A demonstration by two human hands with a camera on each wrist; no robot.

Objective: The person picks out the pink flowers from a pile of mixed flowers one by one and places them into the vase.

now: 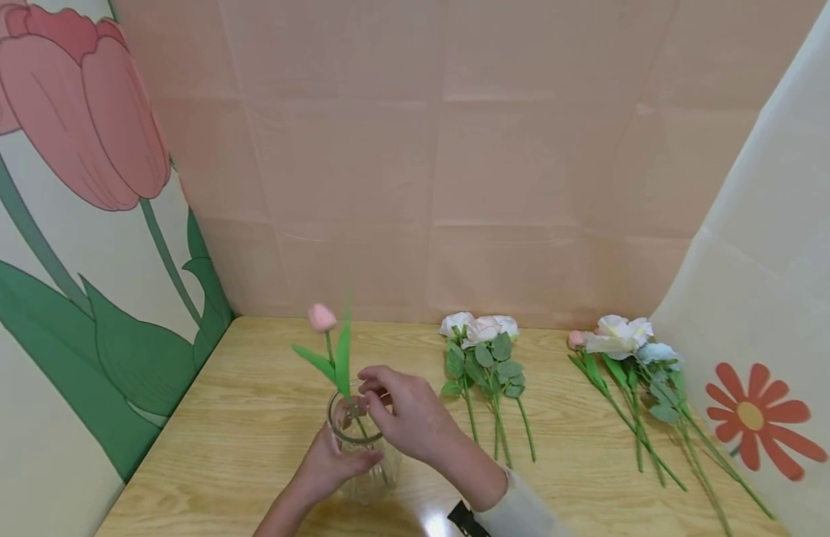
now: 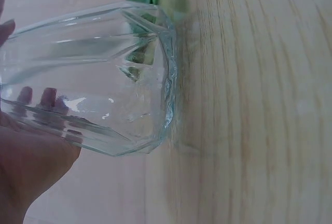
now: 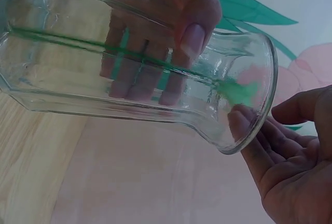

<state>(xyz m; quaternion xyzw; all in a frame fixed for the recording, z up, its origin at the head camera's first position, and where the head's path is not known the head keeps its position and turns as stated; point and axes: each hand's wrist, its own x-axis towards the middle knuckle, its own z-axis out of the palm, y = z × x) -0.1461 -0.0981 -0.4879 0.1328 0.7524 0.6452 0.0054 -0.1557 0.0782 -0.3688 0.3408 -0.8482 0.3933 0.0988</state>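
Observation:
A clear glass vase [image 1: 371, 470] stands on the table, and my left hand [image 1: 327, 462] grips it below the neck. Through the glass in the right wrist view, the left fingers [image 3: 142, 79] show wrapped around its side. One pink tulip [image 1: 322, 318] with green leaves stands in the vase, its stem [image 3: 83, 43] reaching down toward the base. At the vase's mouth is my right hand [image 1: 411, 414], thumb and fingers bent and apart near the rim [image 3: 272, 79]. Nothing shows pinched between them; the tulip's leaves are close by.
Several pale roses [image 1: 485, 330] with leafy stems lie on the wooden table [image 1: 220, 447], right of the vase. Farther right lies another bunch of flowers [image 1: 619, 337], white, blue and pink. Cloth hangings, a plain pink one [image 1: 428, 164] behind, surround the table.

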